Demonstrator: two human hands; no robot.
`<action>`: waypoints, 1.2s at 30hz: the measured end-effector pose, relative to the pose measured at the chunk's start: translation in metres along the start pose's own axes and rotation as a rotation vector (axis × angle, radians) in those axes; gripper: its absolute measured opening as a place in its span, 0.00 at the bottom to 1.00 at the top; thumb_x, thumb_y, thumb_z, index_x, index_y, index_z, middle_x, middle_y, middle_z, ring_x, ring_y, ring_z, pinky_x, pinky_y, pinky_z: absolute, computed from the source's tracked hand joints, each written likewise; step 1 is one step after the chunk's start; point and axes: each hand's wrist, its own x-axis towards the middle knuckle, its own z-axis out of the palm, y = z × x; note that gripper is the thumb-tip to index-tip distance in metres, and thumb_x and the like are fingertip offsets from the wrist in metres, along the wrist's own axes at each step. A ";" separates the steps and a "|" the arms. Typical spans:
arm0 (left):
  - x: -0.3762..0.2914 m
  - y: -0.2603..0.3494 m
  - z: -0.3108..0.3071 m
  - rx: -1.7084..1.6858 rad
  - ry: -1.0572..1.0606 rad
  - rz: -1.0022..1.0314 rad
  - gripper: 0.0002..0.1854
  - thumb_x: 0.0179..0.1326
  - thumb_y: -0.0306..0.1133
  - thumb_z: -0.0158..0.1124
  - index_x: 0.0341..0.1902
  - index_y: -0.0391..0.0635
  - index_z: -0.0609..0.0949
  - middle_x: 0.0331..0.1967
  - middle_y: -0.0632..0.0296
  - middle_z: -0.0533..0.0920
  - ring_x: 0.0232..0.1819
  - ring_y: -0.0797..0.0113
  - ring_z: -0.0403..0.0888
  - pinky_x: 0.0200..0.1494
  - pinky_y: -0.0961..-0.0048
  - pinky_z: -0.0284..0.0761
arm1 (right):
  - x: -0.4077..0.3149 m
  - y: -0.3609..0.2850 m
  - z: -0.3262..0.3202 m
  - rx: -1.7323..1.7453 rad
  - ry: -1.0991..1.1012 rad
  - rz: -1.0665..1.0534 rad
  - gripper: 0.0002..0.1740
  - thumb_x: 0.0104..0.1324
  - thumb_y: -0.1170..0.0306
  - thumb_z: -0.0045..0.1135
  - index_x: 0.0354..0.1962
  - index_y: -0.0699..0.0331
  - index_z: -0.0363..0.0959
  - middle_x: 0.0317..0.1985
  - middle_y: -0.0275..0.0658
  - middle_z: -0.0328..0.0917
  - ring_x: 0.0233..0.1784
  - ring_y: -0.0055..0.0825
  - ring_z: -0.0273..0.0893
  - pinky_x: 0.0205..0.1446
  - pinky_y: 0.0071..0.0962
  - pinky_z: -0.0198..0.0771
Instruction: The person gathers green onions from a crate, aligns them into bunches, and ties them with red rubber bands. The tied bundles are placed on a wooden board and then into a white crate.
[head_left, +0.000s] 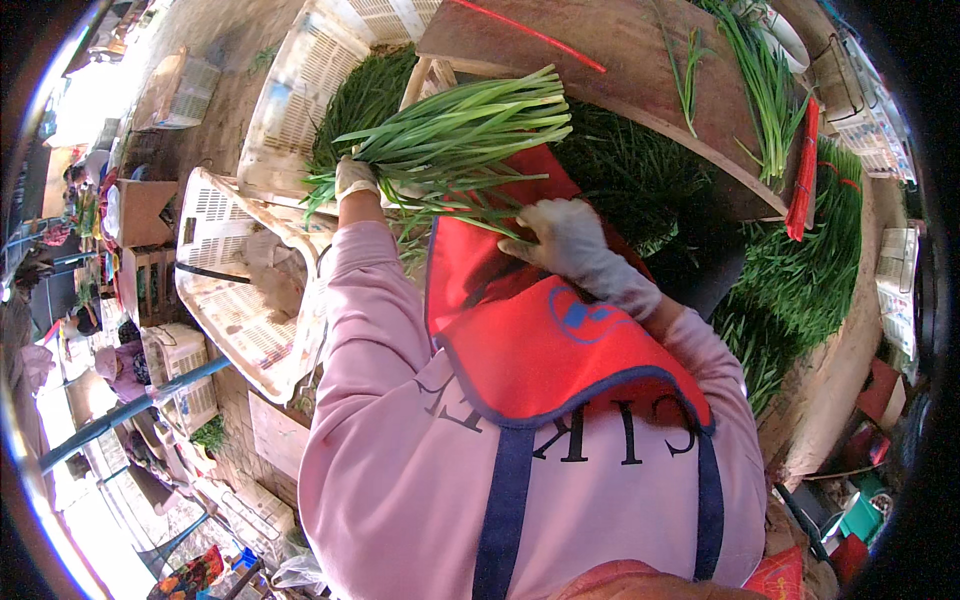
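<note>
My left hand (355, 177), in a pale glove, grips a thick bunch of green leafy stalks (472, 120) that look like garlic chives. The bunch lies sideways in the air, its pale cut ends pointing right. Some looser leaves (480, 206) hang under it towards my right hand (564, 231), which wears a white glove. Its thumb and fingers are at the tips of these leaves; whether they pinch any is unclear. Below both hands is my red apron (585, 345) with dark blue edging, its upper part folded outward.
A wooden board (630, 75) ahead bears a red tie (532, 36), a smaller chive bunch (765, 112) and a red bundle of ties (802, 172) at its edge. More chives (802, 262) are piled at right. White plastic crates (292, 90) stand at left; people are farther off.
</note>
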 end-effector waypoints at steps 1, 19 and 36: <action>-0.004 -0.002 -0.006 -0.001 -0.002 -0.005 0.17 0.70 0.40 0.51 0.57 0.55 0.82 0.59 0.72 0.80 0.60 0.73 0.76 0.55 0.78 0.68 | 0.006 -0.006 0.008 -0.012 0.007 0.020 0.18 0.56 0.50 0.64 0.25 0.56 0.79 0.22 0.38 0.78 0.27 0.40 0.79 0.31 0.41 0.73; -0.020 -0.010 -0.025 0.156 -0.055 0.088 0.21 0.73 0.42 0.44 0.65 0.59 0.76 0.65 0.76 0.75 0.67 0.75 0.70 0.63 0.70 0.61 | -0.108 0.195 -0.059 -0.699 -0.327 0.775 0.11 0.63 0.62 0.59 0.40 0.58 0.78 0.32 0.39 0.84 0.34 0.40 0.84 0.36 0.34 0.79; 0.082 -0.009 0.096 -0.261 0.186 -0.136 0.20 0.72 0.36 0.46 0.64 0.53 0.75 0.61 0.65 0.77 0.62 0.67 0.74 0.61 0.71 0.67 | -0.063 0.170 -0.078 0.111 -0.085 0.802 0.21 0.67 0.57 0.60 0.50 0.61 0.73 0.44 0.43 0.83 0.35 0.32 0.83 0.40 0.30 0.76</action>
